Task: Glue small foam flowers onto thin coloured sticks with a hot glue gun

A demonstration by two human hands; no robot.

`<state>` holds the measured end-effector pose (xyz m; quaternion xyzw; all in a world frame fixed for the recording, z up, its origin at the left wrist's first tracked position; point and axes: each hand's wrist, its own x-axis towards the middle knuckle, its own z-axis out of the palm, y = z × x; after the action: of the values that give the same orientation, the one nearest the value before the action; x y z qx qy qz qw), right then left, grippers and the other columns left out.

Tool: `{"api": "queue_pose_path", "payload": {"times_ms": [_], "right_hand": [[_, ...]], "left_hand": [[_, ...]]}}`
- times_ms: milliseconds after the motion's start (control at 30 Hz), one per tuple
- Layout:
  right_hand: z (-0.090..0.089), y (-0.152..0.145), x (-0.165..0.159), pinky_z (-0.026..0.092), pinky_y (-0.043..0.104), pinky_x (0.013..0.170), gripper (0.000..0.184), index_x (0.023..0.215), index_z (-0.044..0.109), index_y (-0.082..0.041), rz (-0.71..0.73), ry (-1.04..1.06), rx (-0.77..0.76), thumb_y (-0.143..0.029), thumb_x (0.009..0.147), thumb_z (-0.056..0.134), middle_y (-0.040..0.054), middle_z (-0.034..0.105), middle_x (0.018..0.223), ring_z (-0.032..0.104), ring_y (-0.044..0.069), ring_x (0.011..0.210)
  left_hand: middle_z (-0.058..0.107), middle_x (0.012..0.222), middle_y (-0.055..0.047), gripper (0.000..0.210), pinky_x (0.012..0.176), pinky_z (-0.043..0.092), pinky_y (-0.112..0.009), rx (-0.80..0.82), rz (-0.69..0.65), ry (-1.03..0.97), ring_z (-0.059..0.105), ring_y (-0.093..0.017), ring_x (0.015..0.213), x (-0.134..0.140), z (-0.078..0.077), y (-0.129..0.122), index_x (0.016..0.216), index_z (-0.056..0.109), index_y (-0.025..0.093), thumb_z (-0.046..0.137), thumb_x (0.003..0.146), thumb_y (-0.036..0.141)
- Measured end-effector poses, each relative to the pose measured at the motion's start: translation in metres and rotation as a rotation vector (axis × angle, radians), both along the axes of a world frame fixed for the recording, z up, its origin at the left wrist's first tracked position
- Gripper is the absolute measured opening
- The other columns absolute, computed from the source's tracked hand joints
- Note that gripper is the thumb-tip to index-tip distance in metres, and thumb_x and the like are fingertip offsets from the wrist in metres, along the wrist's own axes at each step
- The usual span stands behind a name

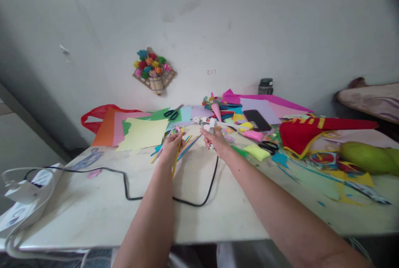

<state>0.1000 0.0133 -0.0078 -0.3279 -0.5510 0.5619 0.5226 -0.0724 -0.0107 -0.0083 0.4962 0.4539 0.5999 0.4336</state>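
Observation:
My left hand (175, 142) is closed on a thin yellow paper stick (175, 164) that slants down past the wrist. My right hand (215, 140) is wrapped round a white glue gun (213, 123), most of it hidden by the fingers. Its black cord (213, 185) hangs from below the fist and loops across the table to the left. Between the hands, several thin blue and yellow sticks (189, 148) lie on the tabletop. Small paper flowers (228, 135) lie just beyond my right hand.
Coloured paper sheets (143, 134) and black scissors (173, 113) lie at the back left. A phone (257, 120), second scissors (268, 147) and red cloth (299, 135) are to the right. A white power strip (31, 197) sits at the left edge. A flower decoration (155, 70) hangs on the wall.

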Motion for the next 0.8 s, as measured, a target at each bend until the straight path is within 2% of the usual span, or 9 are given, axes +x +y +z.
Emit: {"api": "queue_pose_path", "payload": {"times_ms": [267, 800], "right_hand": [[0.005, 0.001, 0.014, 0.031, 0.018, 0.029, 0.041, 0.077, 0.054, -0.014, 0.149, -0.079, -0.027, -0.054, 0.067, 0.057, -0.0037, 0.05, 0.049, 0.037, 0.005, 0.032], [0.007, 0.002, 0.021, 0.031, 0.018, 0.028, 0.044, 0.07, 0.05, -0.015, 0.128, -0.248, -0.057, -0.059, 0.067, 0.056, -0.0027, 0.05, 0.051, 0.036, 0.003, 0.03]], "left_hand": [[0.05, 0.045, 0.004, 0.041, 0.034, 0.022, -0.017, -0.008, -0.011, 0.086, 0.035, -0.004, 0.033, 0.001, -0.006, 0.002, 0.088, 0.059, 0.011, 0.062, 0.065, 0.045], [0.049, 0.044, 0.004, 0.041, 0.034, 0.02, -0.018, -0.016, -0.016, 0.12, 0.034, -0.004, 0.032, 0.0, -0.009, 0.004, 0.087, 0.058, 0.011, 0.059, 0.067, 0.046]]}}
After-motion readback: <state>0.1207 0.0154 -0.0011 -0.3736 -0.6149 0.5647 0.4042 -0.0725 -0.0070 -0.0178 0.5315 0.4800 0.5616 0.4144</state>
